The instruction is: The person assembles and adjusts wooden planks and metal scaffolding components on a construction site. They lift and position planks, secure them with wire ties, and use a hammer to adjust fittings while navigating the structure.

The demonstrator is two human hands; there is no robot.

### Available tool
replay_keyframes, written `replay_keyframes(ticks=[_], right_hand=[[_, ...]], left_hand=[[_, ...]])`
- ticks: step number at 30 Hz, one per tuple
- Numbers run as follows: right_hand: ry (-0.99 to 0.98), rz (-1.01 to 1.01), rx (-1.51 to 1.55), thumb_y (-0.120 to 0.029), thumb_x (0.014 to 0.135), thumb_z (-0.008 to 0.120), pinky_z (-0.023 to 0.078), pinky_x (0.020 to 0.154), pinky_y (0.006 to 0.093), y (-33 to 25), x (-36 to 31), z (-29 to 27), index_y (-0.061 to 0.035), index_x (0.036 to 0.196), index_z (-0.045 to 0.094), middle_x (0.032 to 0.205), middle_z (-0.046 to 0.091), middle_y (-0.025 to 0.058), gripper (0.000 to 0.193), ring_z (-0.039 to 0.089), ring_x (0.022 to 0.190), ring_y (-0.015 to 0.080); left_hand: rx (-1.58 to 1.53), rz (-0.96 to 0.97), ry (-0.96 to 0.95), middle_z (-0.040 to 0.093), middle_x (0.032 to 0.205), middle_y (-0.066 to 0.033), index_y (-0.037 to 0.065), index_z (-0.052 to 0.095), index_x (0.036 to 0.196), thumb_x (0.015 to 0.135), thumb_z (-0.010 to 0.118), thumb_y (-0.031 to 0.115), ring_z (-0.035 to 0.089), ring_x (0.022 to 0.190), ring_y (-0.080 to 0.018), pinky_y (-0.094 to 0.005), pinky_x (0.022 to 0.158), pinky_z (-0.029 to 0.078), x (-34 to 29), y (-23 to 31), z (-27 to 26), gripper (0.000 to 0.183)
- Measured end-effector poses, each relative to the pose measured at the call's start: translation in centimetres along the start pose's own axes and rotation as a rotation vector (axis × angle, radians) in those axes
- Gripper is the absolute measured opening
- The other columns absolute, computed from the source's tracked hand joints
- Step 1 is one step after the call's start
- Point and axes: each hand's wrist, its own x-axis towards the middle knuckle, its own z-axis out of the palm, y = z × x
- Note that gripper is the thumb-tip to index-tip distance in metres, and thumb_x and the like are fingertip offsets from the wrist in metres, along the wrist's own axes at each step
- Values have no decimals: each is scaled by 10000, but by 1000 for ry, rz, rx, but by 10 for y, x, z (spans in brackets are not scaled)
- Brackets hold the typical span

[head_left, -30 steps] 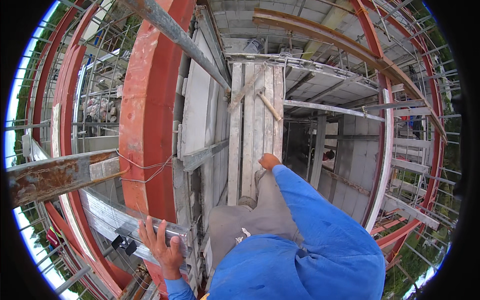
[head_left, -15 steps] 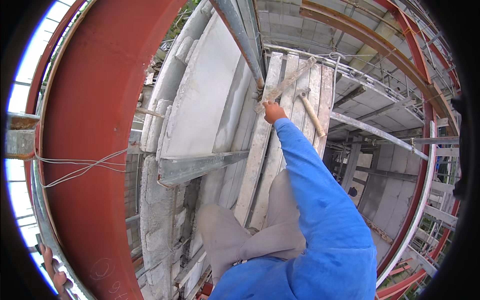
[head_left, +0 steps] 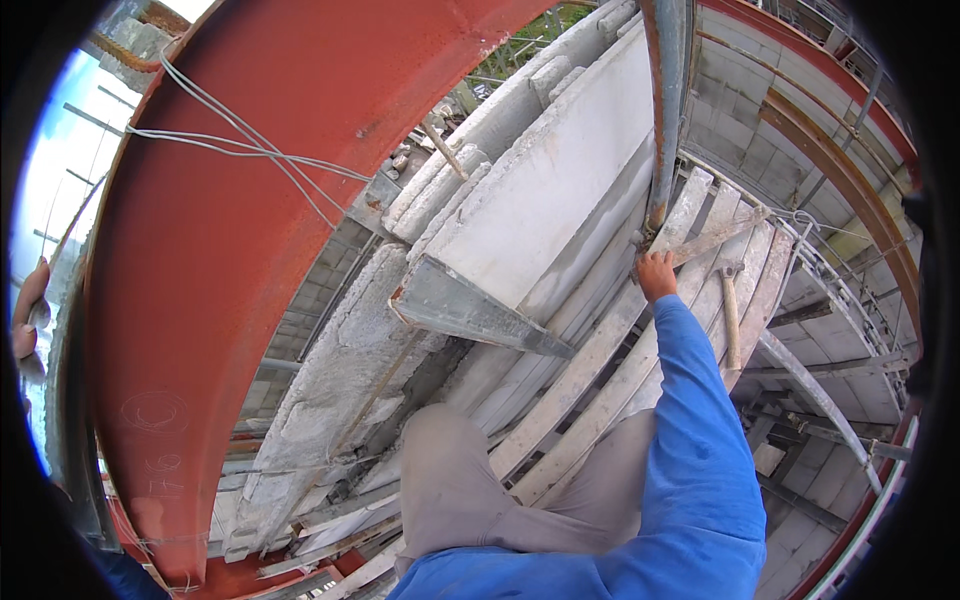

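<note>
My right hand (head_left: 656,276) reaches forward in a blue sleeve and is closed on the near end of a short, mortar-stained board (head_left: 722,238). That board lies slantwise over the scaffold planks (head_left: 578,385), next to the foot of a rusty metal pole (head_left: 662,120). To the right of my hand a hammer (head_left: 731,315) with a wooden handle rests on the planks. At the far left edge, the fingers of my left hand (head_left: 30,310) curl around a dark grey metal post (head_left: 72,400) beside the red beam; the palm is hidden.
A large red steel beam (head_left: 260,200) with thin wire tied round it rises on the left. White wall panels (head_left: 570,170) and a galvanized metal channel (head_left: 470,305) stand between it and the planks. Scaffold pipes (head_left: 820,405) and a drop lie to the right.
My view has turned left, so planks, board and hammer sit farther right in the picture. My right hand stays at the board's end; my left hand's fingers remain at the post.
</note>
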Motion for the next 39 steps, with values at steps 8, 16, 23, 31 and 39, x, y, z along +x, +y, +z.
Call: replay_keyframes(ticks=[8, 16, 23, 31, 39], right_hand=[[43, -175, 136, -159, 926, 708, 403, 1105, 605, 12, -37, -150, -106, 1299, 614, 1174, 673, 91, 388, 653, 1205, 302], [317, -87, 471, -192, 917, 763, 428, 1086, 525, -15, -89, -287, -12, 1337, 587, 1247, 657, 193, 490, 625, 1206, 382], [553, -11, 732, -251, 928, 778, 485, 1015, 512, -49, -127, -362, 51, 1321, 589, 1187, 660, 229, 530, 629, 1150, 436], [491, -228, 1115, -133, 906, 821, 558, 837, 367, -112, -178, -502, 21, 1200, 658, 977, 724, 152, 370, 739, 933, 258], [508, -365, 1446, -127, 973, 803, 561, 849, 299, -200, -170, -557, 35, 1170, 651, 1036, 740, 89, 297, 715, 935, 142]], left_hand=[[21, -157, -112, 330, 1655, -229, 132, 497, 1521, 730, 611, 948, 434, 1509, -426, -544, 1226, 425, -12, -13, -25, 1142], [67, -135, -123, 477, 1583, -206, 117, 594, 1443, 831, 456, 974, 480, 1455, -413, -546, 1172, 400, -11, 7, -24, 1062], [140, 5, -120, 542, 1524, -227, 46, 627, 1426, 956, 390, 895, 478, 1464, -399, -505, 1209, 374, -11, 1, -26, 998], [25, 202, -87, 631, 1467, -233, 123, 610, 1478, 1069, 367, 739, 623, 1305, -408, -464, 1098, 494, -17, -10, -30, 779], [-79, 208, -149, 493, 1605, -241, 126, 247, 1675, 1124, 334, 607, 546, 1409, -429, -517, 1168, 410, -48, -3, -55, 736]])
